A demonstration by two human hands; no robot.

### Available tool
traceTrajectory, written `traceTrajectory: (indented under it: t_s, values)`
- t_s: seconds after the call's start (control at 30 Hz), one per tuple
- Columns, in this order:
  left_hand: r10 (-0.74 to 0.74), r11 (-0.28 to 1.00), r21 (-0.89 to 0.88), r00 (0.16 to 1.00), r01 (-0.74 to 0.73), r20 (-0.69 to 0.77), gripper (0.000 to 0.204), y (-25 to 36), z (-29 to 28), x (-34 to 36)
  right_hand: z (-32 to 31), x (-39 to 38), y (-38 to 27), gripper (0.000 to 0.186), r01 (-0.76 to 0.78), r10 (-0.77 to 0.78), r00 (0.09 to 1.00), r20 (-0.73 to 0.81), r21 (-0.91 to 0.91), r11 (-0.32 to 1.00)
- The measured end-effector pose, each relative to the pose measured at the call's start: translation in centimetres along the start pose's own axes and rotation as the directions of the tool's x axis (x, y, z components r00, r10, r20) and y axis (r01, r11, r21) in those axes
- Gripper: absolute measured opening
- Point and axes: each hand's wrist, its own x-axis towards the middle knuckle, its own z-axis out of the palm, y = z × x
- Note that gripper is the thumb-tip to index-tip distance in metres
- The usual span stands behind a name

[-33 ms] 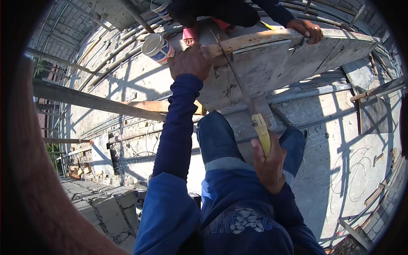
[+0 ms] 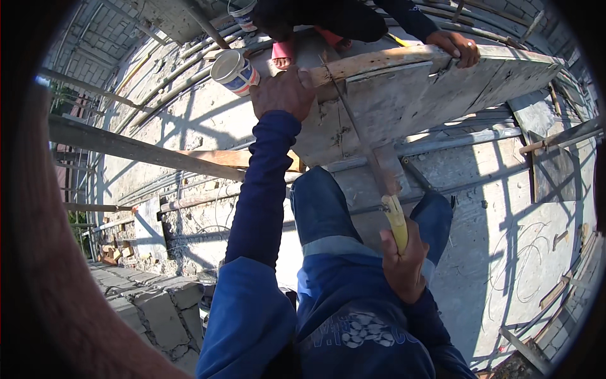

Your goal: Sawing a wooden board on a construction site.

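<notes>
A hand saw (image 2: pixel 361 129) with a long narrow blade and a yellow handle is in my right hand (image 2: pixel 407 262), whose fingers wrap round the handle. Its blade lies across the timber edge of a large grey formwork panel (image 2: pixel 391 101) that stands on edge. At the panel's left end my left hand (image 2: pixel 283 93) grips the top edge, just left of the blade; its fingertips are hidden. Farther right, a co-worker's hand (image 2: pixel 454 47) clasps the same edge. The co-worker crouches behind the panel.
A white bucket (image 2: pixel 235 72) stands beside my left hand, with another bucket (image 2: pixel 243 14) behind it. A metal pole (image 2: pixel 145 146) slants in from the left. Pipes (image 2: pixel 464 140) and a loose board (image 2: pixel 555 167) lie at right. Grey blocks (image 2: pixel 164 312) sit at lower left.
My right hand has drawn the saw slightly back toward me and to the right, so less blade sticks out beyond the timber edge. My left hand and the panel keep their places.
</notes>
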Motion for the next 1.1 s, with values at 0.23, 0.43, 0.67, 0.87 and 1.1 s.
traceTrajectory:
  t_s: [0.23,0.43,0.67,0.87,1.1]
  values:
    - [-0.003,1.000,0.007,1.000,0.003,0.009,0.040,1.2,1.1,0.0,6.2,16.7,-1.9,0.025,0.174,-0.184,0.977,-0.111,-0.100,0.980]
    - [-0.068,0.997,-0.032,0.997,0.069,0.042,0.043,0.5,0.8,1.3,3.8,6.9,-0.5,0.028,0.046,-0.040,0.996,-0.080,0.085,0.995]
    - [-0.065,0.998,0.013,0.998,0.066,-0.013,0.041,0.7,1.4,0.9,3.7,7.2,2.6,0.029,0.190,-0.192,0.974,-0.116,-0.029,0.981]
    - [-0.048,0.998,-0.036,0.998,0.049,0.027,0.041,0.7,0.5,0.6,6.2,14.2,-1.6,0.029,0.092,-0.092,0.994,-0.066,0.000,0.996]
    - [-0.037,0.999,-0.027,0.999,0.037,0.002,0.042,0.9,0.6,-0.1,-0.4,-0.7,1.5,0.033,0.017,-0.014,0.998,-0.058,0.068,0.998]
